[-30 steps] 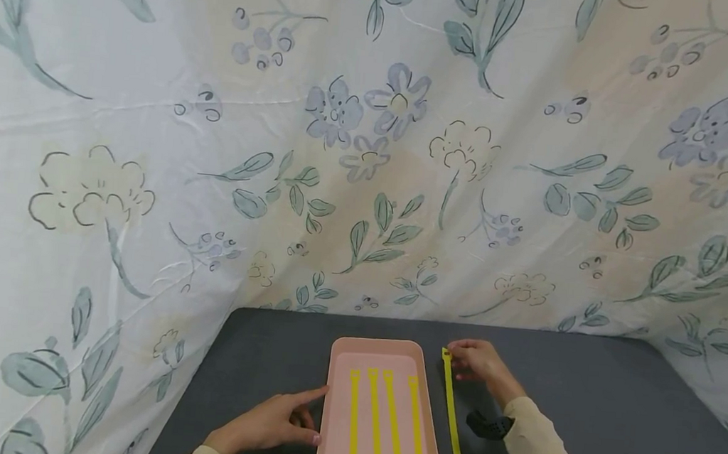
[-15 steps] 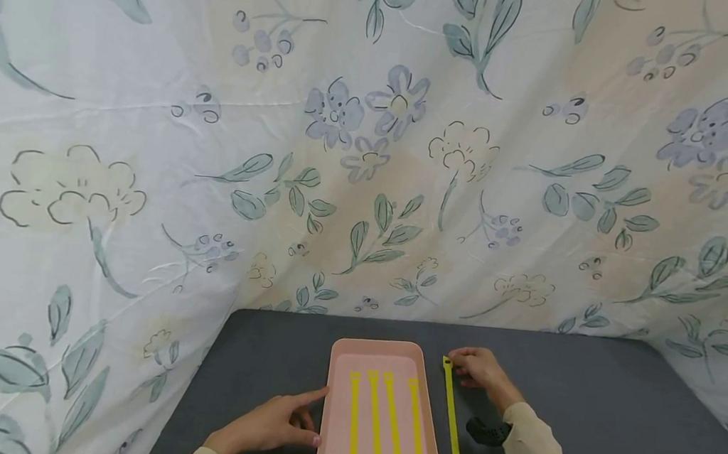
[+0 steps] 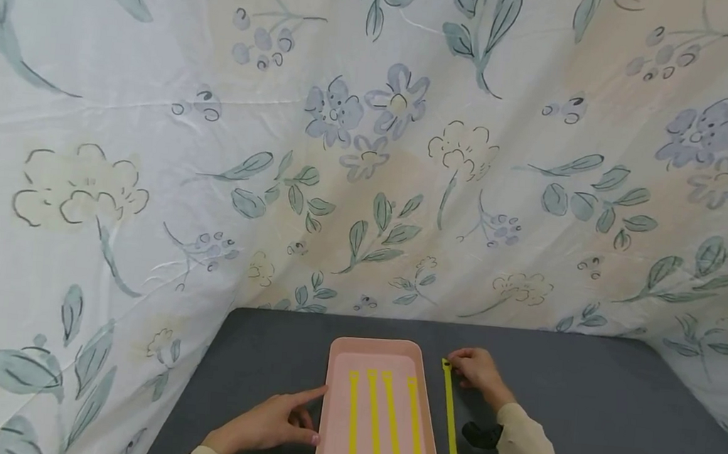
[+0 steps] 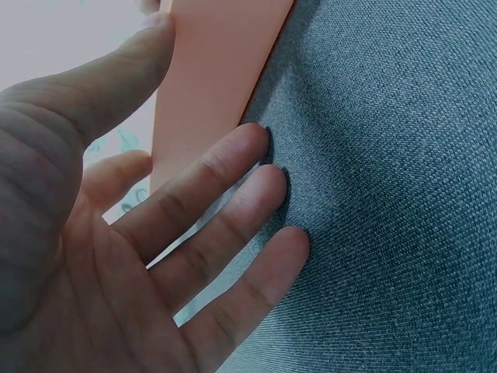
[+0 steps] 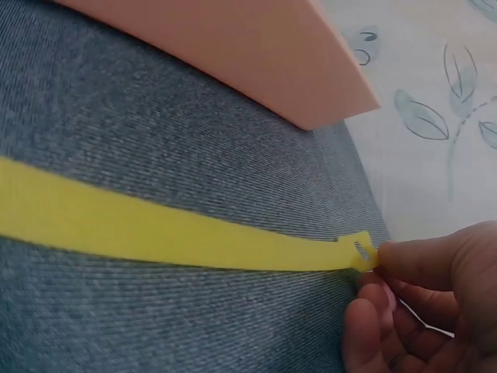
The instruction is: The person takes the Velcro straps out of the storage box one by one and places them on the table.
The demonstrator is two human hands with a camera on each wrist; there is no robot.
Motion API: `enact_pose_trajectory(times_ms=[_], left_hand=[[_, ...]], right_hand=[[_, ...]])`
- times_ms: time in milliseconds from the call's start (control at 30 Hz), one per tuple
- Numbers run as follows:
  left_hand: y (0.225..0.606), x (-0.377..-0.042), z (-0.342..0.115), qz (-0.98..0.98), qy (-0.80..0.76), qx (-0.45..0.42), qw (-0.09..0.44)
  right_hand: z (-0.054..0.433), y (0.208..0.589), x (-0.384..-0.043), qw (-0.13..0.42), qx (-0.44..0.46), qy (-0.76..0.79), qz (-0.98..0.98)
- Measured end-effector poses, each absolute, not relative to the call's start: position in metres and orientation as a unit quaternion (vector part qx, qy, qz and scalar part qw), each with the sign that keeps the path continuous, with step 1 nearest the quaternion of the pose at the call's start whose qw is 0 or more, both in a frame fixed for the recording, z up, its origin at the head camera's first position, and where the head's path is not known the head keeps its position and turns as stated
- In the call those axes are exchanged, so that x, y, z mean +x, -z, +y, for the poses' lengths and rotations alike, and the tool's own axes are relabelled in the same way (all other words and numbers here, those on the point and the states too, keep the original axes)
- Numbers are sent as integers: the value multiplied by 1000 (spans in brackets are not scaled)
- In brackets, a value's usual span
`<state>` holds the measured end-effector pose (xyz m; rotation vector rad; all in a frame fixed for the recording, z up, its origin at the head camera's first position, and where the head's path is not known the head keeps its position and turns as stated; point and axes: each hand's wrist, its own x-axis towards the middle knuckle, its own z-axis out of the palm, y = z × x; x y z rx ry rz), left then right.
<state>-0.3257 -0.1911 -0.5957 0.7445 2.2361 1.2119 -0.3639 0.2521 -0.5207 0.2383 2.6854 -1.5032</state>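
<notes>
In the head view, the bottom edge cuts off the near end of the tray (image 3: 376, 347), the four straps (image 3: 375, 427) in it and both sleeves (image 3: 535, 451). The black thing (image 3: 481, 436) by the right one is too dark to make out. In the right wrist view, the right hand (image 3: 476, 369) covers the tip of the loose strap (image 5: 171, 233), whose other end leaves the frame. The left wrist view crops the left hand (image 3: 265, 422), and the tray's wall hides its inside

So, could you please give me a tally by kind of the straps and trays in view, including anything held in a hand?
Yellow straps: 5 (4 in the pink tray, 1 beside it, pinched by the right hand)
Pink tray: 1
Total: 6
</notes>
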Motion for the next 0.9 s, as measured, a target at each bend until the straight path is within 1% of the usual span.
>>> enact_pose_trajectory(times_ms=[133,367,567,733,900], left_hand=[[597,-327,-193,816,-448,274,243],[582,-318,-187,821,-442,277,233],[592,-326,-190,819,-448,265,243],[588,-322,-190,824,-440,261,242],[578,-316,-186,830,-432,262,237]], right_hand=[[248,521,-364,22,74,476,876],[245,518,-363,13,70,452,889],[246,518,-362,15,70,451,890],[250,517,-365,32,84,501,861],[254,502,-368,37,89,538,837]])
